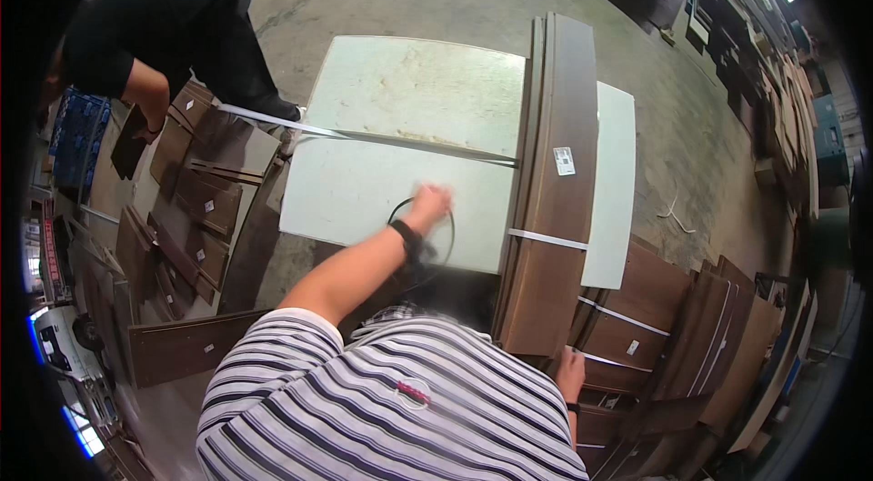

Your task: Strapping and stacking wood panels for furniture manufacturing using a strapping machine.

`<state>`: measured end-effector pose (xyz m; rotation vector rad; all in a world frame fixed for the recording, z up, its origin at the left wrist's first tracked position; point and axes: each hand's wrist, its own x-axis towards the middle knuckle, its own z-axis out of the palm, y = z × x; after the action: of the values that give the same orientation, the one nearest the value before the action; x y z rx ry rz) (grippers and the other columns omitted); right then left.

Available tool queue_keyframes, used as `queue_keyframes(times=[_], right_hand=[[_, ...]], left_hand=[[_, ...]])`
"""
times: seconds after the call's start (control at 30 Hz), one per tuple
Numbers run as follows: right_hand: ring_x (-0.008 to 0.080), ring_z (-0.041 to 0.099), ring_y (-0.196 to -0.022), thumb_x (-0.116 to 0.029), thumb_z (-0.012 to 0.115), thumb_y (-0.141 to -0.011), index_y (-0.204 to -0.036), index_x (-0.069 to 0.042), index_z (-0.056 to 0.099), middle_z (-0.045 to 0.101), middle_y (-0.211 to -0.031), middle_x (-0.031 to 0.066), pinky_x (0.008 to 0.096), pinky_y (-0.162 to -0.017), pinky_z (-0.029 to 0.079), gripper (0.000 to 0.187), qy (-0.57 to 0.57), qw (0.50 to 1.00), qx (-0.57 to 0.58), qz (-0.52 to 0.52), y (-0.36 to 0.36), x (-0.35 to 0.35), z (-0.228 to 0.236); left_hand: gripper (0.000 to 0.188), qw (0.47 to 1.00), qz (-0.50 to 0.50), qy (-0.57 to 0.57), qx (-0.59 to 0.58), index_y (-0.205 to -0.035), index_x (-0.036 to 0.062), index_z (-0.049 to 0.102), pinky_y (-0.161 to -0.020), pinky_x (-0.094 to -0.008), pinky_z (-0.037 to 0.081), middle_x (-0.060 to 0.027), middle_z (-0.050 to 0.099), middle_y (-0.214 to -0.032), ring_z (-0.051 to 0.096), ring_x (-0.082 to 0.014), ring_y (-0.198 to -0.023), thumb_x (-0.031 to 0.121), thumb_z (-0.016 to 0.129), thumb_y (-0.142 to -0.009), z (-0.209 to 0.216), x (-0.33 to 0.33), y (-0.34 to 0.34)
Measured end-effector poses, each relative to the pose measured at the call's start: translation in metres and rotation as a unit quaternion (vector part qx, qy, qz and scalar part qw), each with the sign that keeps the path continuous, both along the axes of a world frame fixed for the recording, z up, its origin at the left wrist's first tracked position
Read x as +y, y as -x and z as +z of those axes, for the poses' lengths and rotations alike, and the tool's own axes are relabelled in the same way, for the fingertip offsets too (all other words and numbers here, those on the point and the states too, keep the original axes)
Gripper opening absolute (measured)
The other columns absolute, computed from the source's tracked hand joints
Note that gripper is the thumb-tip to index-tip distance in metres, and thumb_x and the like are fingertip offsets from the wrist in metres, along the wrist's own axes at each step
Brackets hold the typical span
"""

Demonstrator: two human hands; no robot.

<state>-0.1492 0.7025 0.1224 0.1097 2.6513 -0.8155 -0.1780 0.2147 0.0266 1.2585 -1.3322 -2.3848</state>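
My left hand, smeared by motion, is closed on a thin strap that loops around it. The hand is over a table with pale boards. A tall stack of long brown boards lies across the table's right part, with a white strap around it and a white label on top. Low on the right, my right hand is beside the near end of this stack, its fingers curled. What it holds, if anything, is hidden.
At the left a person in dark clothes bends over brown panels. Strapped brown boards stand at the lower right. Another white band crosses the pale boards. More boards line the right wall; a loose cord lies on the floor.
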Motion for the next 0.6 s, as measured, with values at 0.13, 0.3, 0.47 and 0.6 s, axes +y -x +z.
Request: queue_keyframes(times=[0.13, 0.3, 0.47, 0.6], right_hand=[[0.0100, 0.049, -0.061, -0.031, 0.051, -0.093, -0.087, -0.005, 0.051, 0.051, -0.074, 0.0030, 0.0248, -0.056, 0.042, 0.026, 0.089, 0.986, -0.029, -0.136, 0.017, 0.045, 0.032], [0.0044, 0.046, -0.062, -0.021, 0.050, -0.094, -0.088, -0.008, 0.051, 0.052, -0.078, -0.0007, 0.0177, -0.054, 0.039, 0.015, 0.190, 0.971, 0.076, -0.125, 0.066, 0.030, 0.109], [0.0054, 0.046, -0.068, -0.021, 0.050, -0.095, -0.088, -0.006, 0.051, 0.051, -0.080, -0.0011, 0.0188, -0.062, 0.040, 0.017, 0.200, 0.974, 0.090, -0.048, 0.091, -0.032, 0.155], [0.0056, 0.048, -0.070, -0.021, 0.050, -0.095, -0.087, -0.005, 0.051, 0.051, -0.079, -0.0010, 0.0195, -0.064, 0.041, 0.018, 0.174, 0.982, 0.074, -0.001, 0.093, -0.051, 0.168]], left_hand=[[0.028, 0.937, 0.307, 0.059, -0.154, -0.075, -0.0002, 0.052, -0.044, -0.0283, 0.038, -0.0071, 0.055, -0.062, 0.049, -0.0147, -0.051, 0.024, 0.060, -0.087, 0.016, -0.133, -0.009], [0.049, 0.894, 0.342, 0.082, -0.277, -0.106, -0.0062, 0.047, -0.051, -0.0298, 0.048, -0.0157, 0.059, -0.096, 0.059, -0.0196, -0.066, 0.029, 0.067, -0.080, 0.079, -0.174, -0.020], [0.071, 0.805, 0.217, 0.265, -0.485, -0.122, -0.0053, 0.037, -0.098, -0.0494, 0.035, -0.0276, 0.040, -0.127, 0.039, -0.0400, -0.121, 0.040, 0.067, -0.076, 0.085, -0.214, -0.050], [0.090, 0.796, 0.116, 0.285, -0.521, -0.138, 0.0042, 0.017, -0.103, -0.0518, 0.020, -0.0268, 0.030, -0.135, 0.025, -0.0414, -0.127, 0.053, 0.061, -0.077, 0.062, -0.244, -0.054]])
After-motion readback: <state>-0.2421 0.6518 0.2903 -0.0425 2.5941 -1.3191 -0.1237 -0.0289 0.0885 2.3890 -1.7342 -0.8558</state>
